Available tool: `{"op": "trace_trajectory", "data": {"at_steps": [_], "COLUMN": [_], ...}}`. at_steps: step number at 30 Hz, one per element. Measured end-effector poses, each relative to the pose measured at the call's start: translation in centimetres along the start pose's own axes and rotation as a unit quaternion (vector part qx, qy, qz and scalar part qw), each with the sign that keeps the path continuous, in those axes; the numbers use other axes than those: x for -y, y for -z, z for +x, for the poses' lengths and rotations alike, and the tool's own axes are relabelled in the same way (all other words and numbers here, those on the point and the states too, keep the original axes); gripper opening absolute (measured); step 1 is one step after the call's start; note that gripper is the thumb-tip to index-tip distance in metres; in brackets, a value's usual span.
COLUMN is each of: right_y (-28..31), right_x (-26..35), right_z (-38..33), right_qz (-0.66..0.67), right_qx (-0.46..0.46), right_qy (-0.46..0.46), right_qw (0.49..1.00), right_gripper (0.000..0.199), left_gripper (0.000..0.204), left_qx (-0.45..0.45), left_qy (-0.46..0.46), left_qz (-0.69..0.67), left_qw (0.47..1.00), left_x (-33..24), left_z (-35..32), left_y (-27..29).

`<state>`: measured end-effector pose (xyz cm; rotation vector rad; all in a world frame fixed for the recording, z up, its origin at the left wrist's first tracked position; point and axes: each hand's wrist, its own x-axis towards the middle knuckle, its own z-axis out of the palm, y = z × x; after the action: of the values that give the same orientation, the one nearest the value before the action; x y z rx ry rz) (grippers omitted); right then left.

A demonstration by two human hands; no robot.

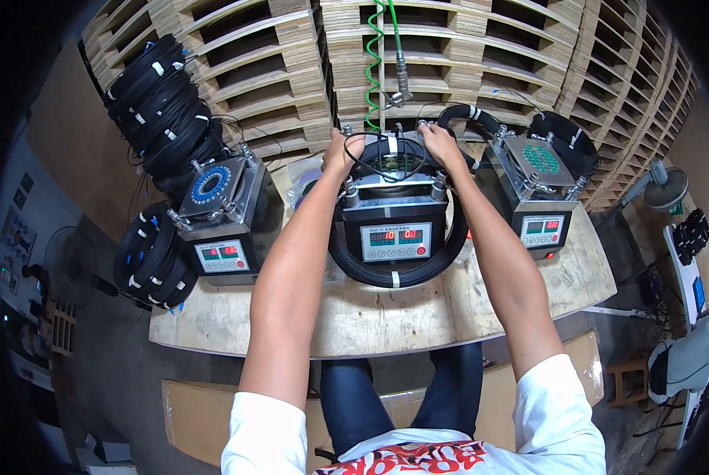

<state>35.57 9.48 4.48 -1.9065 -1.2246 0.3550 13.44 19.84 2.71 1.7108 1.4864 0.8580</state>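
Observation:
Both arms reach forward to the middle test machine (396,212), a dark box with a red digital display on its front. My left hand (348,152) is closed at its rear left corner, around a metal knob (347,129). At the rear right corner my right hand (440,144) has its fingers closed on another metal knob (423,124). Between the hands, thin black cable loops over the machine's top. A thick black cable coil (395,279) with white tape hangs around the machine's body and front. My fingertips are partly hidden.
Similar machines stand left (221,255) and right (541,229) on the wooden table (370,317). Black cable coils (168,119) are stacked at the far left; another coil (568,146) lies behind the right machine. Wooden pallets (449,55) rise behind, with a green air hose (373,71) hanging down.

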Motion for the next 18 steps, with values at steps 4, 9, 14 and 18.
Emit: {"op": "trace_trajectory", "data": {"at_steps": [4, 9, 14, 18], "right_y": [0.5, -0.2, -0.2, -0.2], "right_x": [-0.4, 2.7, 1.7, 0.5], "right_z": [0.0, -1.6, -1.1, -0.1], "right_qz": [-0.008, 0.001, -0.034, -0.029], "right_qx": [-0.003, 0.002, -0.015, 0.001], "right_qy": [-0.001, -0.025, -0.056, -0.046], "right_qw": [1.000, 1.000, 0.998, 0.998], "right_gripper": [0.059, 0.062, 0.064, 0.064], "left_gripper": [0.085, 0.075, 0.044, 0.046], "left_qx": [0.006, 0.029, -0.078, -0.072], "left_qy": [-0.037, -0.126, -0.156, -0.118], "left_qz": [-0.003, -0.094, -0.064, -0.044], "left_qw": [0.999, 0.987, 0.983, 0.989], "left_x": [0.2, 3.8, 3.0, 2.4], "left_z": [0.1, 3.2, 2.1, 1.3], "left_y": [-0.5, 1.2, -0.7, -0.4]}}
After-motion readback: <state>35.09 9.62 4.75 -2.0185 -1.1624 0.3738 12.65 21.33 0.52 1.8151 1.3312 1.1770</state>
